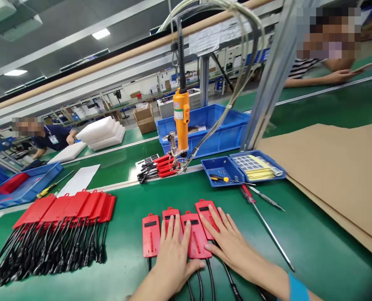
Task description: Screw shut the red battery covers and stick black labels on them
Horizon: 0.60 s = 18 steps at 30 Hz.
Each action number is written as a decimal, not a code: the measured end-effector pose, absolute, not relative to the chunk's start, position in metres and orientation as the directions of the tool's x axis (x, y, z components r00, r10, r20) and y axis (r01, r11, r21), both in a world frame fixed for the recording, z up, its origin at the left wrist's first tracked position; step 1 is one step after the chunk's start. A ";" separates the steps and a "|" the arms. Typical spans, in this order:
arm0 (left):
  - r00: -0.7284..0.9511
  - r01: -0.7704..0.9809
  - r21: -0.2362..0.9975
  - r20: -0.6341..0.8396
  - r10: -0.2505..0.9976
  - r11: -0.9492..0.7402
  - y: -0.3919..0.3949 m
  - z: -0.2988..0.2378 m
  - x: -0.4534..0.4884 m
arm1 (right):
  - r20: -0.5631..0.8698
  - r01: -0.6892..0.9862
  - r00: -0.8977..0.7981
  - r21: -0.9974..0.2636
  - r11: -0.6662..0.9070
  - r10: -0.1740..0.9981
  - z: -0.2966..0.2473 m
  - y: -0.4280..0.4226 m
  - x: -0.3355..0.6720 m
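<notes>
**Short of the bench's far edge: four red cases, staggered**

Your left hand lies across the second and third from left, fingers straight, gripping nothing. Your right hand rests on the rightmost, fingers extended and empty. Leftward along the bench lie overlapping red units; rightward, a red-handled screwdriver.

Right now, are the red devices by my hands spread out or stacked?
Spread out: four red devices lie side by side, under and beside your left hand and right hand.
</notes>
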State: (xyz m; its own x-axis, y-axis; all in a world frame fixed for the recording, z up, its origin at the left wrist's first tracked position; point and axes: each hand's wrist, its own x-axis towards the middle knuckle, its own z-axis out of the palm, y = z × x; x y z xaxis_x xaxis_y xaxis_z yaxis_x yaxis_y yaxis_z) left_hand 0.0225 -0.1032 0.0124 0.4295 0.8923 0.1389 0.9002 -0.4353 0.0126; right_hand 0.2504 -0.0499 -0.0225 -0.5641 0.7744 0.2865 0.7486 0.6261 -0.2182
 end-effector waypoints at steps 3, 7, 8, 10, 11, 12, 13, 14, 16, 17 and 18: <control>0.400 0.914 -0.004 0.157 0.903 -0.405 -0.100 0.000 0.048 | 0.209 0.750 -0.566 -0.273 0.603 0.798 -0.019 -0.062 0.266; 0.381 0.924 -0.096 0.185 0.906 -0.369 -0.093 -0.004 0.072 | 0.132 0.680 -0.452 -0.589 0.436 0.882 0.018 -0.080 0.276; 0.386 0.922 -0.116 0.198 0.901 -0.369 -0.091 -0.002 0.075 | 0.131 0.577 -0.399 -0.733 0.360 0.907 0.028 -0.083 0.278; 0.417 0.908 -0.136 0.215 0.883 -0.396 -0.087 0.002 0.074 | 0.093 0.200 -0.248 -0.969 0.145 0.964 0.042 -0.087 0.284; 0.438 0.899 -0.129 0.212 0.874 -0.419 -0.084 0.003 0.072 | 0.064 0.093 -0.177 -0.992 0.081 0.982 0.046 -0.089 0.290; 0.461 0.888 -0.113 0.206 0.863 -0.447 -0.081 0.004 0.069 | 0.033 0.002 -0.091 -0.999 0.034 0.995 0.049 -0.092 0.300; 0.485 0.874 -0.090 0.204 0.851 -0.477 -0.076 0.003 0.065 | 0.006 -0.061 0.005 -0.998 0.006 1.000 0.052 -0.097 0.311; 0.526 0.848 -0.060 0.206 0.825 -0.526 -0.072 0.002 0.062 | -0.014 -0.103 0.111 -0.995 -0.003 0.994 0.053 -0.104 0.325; 0.582 0.802 0.011 0.212 0.785 -0.598 -0.064 -0.001 0.057 | -0.051 -0.208 0.349 -0.978 0.024 0.936 0.055 -0.128 0.360; 0.599 0.785 0.042 0.206 0.774 -0.619 -0.060 -0.002 0.056 | -0.065 -0.244 0.465 -0.968 0.057 0.883 0.056 -0.143 0.379; 0.608 0.773 0.074 0.198 0.769 -0.630 -0.057 -0.002 0.055 | -0.078 -0.265 0.572 -0.960 0.094 0.816 0.056 -0.162 0.400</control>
State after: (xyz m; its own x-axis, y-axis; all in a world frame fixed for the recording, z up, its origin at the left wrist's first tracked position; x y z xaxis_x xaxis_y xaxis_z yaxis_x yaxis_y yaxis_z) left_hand 0.0554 -0.0572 -0.0017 0.6076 0.7693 0.1976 0.7733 -0.6297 0.0735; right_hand 0.3998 -0.1617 0.0564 0.5725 0.8162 -0.0783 -0.2648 0.0936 -0.9598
